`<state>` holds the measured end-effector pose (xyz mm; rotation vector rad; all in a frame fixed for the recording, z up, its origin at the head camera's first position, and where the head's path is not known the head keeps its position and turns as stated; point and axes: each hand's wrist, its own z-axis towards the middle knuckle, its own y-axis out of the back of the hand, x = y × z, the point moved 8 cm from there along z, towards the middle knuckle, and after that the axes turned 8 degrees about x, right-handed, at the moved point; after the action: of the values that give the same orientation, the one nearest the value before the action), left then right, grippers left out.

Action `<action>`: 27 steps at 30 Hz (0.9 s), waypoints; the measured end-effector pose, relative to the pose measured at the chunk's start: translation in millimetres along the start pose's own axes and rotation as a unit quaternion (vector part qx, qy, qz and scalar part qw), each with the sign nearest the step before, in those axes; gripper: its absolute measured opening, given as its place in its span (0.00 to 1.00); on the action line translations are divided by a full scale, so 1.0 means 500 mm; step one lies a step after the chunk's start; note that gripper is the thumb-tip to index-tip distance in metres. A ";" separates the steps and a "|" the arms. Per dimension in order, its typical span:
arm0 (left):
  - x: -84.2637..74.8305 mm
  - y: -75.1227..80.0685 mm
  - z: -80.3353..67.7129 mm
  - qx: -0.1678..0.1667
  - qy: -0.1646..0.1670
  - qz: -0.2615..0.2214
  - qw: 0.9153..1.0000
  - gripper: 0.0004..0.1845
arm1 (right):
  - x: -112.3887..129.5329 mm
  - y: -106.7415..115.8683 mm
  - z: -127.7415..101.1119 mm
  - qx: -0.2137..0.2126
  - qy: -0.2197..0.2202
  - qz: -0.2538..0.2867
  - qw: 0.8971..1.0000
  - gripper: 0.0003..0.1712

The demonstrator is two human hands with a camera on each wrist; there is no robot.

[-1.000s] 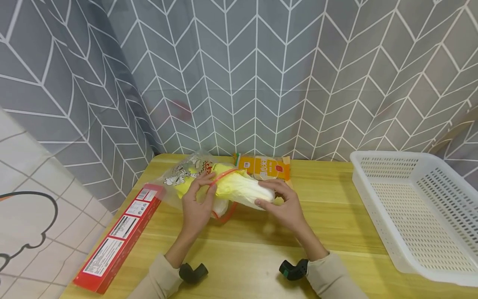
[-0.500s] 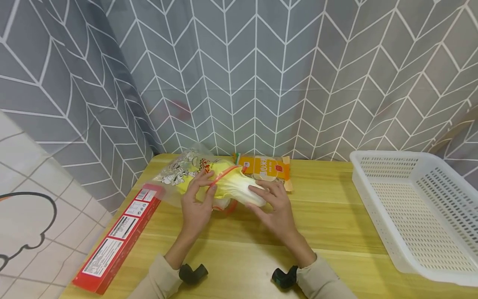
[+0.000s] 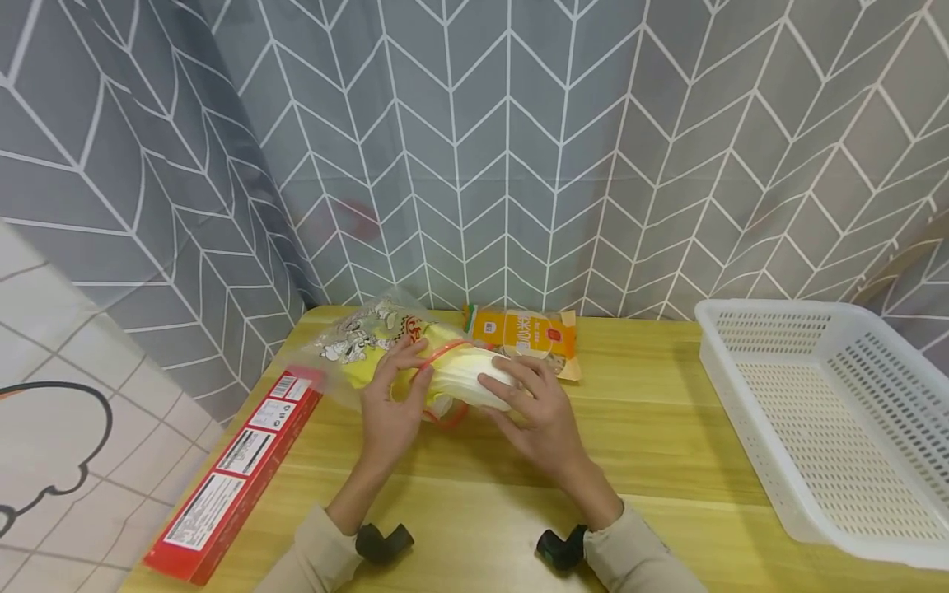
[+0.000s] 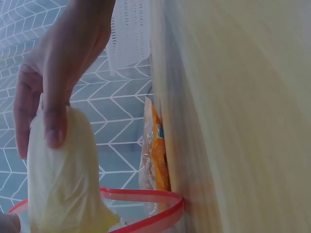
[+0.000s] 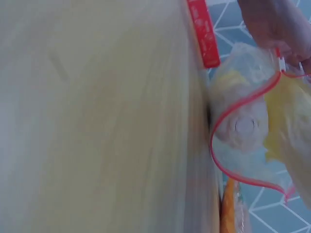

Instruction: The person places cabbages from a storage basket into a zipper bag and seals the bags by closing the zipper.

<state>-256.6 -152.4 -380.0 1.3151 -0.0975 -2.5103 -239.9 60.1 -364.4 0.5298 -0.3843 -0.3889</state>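
A pale napa cabbage [image 3: 465, 380] lies slantwise in the mouth of a clear zip bag [image 3: 356, 344] with a red rim. Its yellow leafy end is inside; the white base sticks out toward the right. My left hand [image 3: 391, 405] pinches the bag's red rim between thumb and fingers. From the right, my right hand [image 3: 544, 420] grips the white base, thumb below and fingers on top. The left wrist view shows the right hand's fingers [image 4: 56, 121] on the cabbage end. Inside the bag, the right wrist view shows another whitish, round-ended thing [image 5: 243, 125] beside yellow leaves.
An orange food packet [image 3: 526, 333] lies behind the hands at the table's back edge. A long red box [image 3: 237, 469] lies along the left side. On the right stands a white perforated plastic basket [image 3: 801, 502]. A grey patterned curtain [image 3: 519, 165] hangs behind the wooden table [image 3: 652, 428].
The right hand has moved left, pushing the cabbage deeper into the bag, so less of the white base shows. My left hand has stayed at the rim.
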 end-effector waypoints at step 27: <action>-0.005 -0.013 -0.004 0.007 0.001 -0.006 1.000 0.03 | -0.117 -0.093 -0.065 -0.021 -0.269 0.275 0.923 0.35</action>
<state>-255.2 -145.5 -380.6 1.3274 -0.1070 -2.5214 -287.4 62.9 -430.4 0.2451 -1.0273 0.0140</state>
